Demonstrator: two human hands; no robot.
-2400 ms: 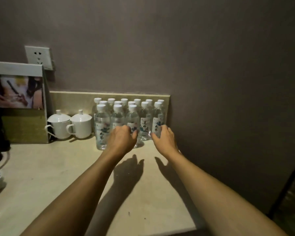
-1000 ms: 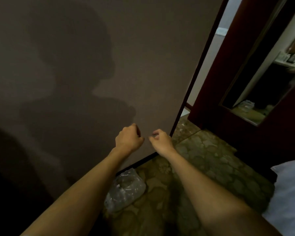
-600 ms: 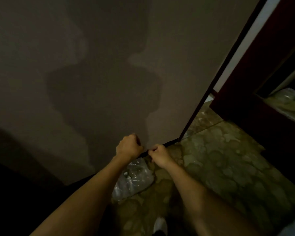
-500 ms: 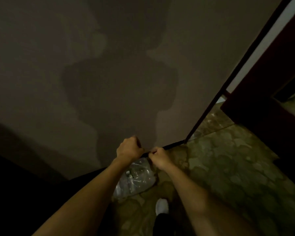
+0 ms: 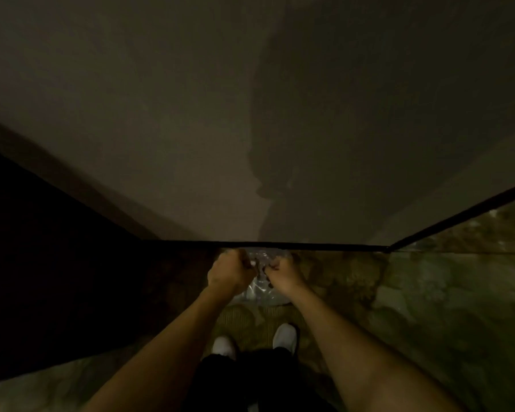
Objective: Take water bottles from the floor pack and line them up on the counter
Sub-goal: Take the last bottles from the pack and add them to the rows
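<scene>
The floor pack is a crumpled clear plastic wrap lying on the floor against the wall's dark baseboard. A small white spot inside it looks like a bottle cap; no bottle shows clearly in the dim light. My left hand and my right hand are down on the top of the pack, side by side. The fingers of both are curled into the wrap. The counter and the lined-up bottles are out of view.
A grey wall rises straight ahead with a black baseboard. A dark cabinet side stands on the left. Patterned stone floor spreads to the right. My two white shoes stand just behind the pack.
The view turned from the counter down to the floor. Both hands dropped from in front of the wall onto the plastic pack, which now lies straight ahead of my feet.
</scene>
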